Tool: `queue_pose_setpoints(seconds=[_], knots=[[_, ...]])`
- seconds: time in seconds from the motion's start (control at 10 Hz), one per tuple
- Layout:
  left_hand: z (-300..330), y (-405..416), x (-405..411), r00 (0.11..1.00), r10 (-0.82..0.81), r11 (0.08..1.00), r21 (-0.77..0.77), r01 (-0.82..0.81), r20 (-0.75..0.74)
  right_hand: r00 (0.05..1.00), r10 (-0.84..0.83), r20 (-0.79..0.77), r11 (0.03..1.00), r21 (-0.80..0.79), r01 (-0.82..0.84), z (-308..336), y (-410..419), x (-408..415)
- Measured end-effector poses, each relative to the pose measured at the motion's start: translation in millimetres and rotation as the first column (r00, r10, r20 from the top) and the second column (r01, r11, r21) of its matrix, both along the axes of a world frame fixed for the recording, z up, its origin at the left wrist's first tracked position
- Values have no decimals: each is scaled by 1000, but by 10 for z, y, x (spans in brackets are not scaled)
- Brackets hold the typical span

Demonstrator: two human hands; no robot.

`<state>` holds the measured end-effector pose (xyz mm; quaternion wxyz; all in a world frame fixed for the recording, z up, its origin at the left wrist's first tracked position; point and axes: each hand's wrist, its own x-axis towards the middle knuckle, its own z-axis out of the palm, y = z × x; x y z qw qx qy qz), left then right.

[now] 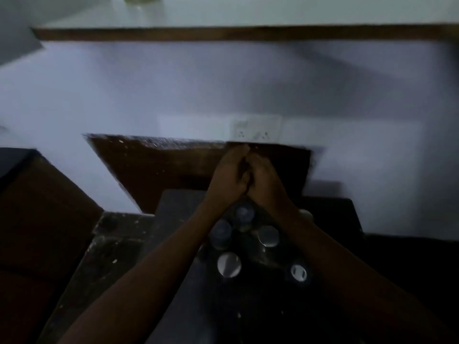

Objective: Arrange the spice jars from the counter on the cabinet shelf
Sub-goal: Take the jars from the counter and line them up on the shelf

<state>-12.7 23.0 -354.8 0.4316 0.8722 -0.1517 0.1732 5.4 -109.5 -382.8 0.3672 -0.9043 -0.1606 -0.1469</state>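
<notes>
Above the far part of the dark counter (119, 247), the left hand (229, 176) and the right hand (264, 181) meet, pressed against each other with fingers curled inward. The picture is dim and blurred, so whether either grip pinches something between them cannot be told.

Below the wrists, between the two forearms, a cluster of spice jars stands upright on the counter. A jar with a bright metal lid (229, 264) is nearest the viewer, and another silver-lidded jar (268, 235) stands just right of the middle. A dark-lidded jar (221, 232) and a second dark-lidded jar (244, 214) stand close together right under the hands. A jar with a perforated shaker top (298, 271) sits by the right forearm, toward the counter's right side.

Behind the counter a pale wall carries a socket plate (257, 131). High up, a shelf with a brown wooden front edge (223, 33) runs across the view, well apart from the jars.
</notes>
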Motion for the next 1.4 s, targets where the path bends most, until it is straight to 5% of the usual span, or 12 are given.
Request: queue_pose_setpoints(seconds=[0.1,0.3,0.5,0.7,0.9,1.1,1.3,1.4], knots=[[-738,-525,-181,944,-99,980,135,147,-315,923,-100,-373,985,-166,39,-698,-608,-315],[-1788,-1083,-407,742,37,832,431,348,-670,734,-214,-645,959,-281,33,-1596,-1113,-922],[-2145,-1113,-454,713,66,819,445,361,-698,669,-177,-722,981,-188,57,-1874,-1052,-1035],[-2173,-1002,-250,775,-32,844,399,359,-631,742,-189,-643,979,-64,194,-1930,-1012,-1048],[-1469,-739,-60,890,-195,927,218,304,-413,855,-193,-481,971,33,237,-1214,-1073,-838],[28,-610,127,947,-294,939,-144,311,128,989,-126,-77,962,236,140,343,-772,-543],[1885,-126,412,802,-134,935,-195,297,583,921,-82,381,945,325,-50,2105,-242,-93],[2576,228,713,768,-34,944,-233,235,639,876,-32,482,944,303,-133,2846,126,297]])
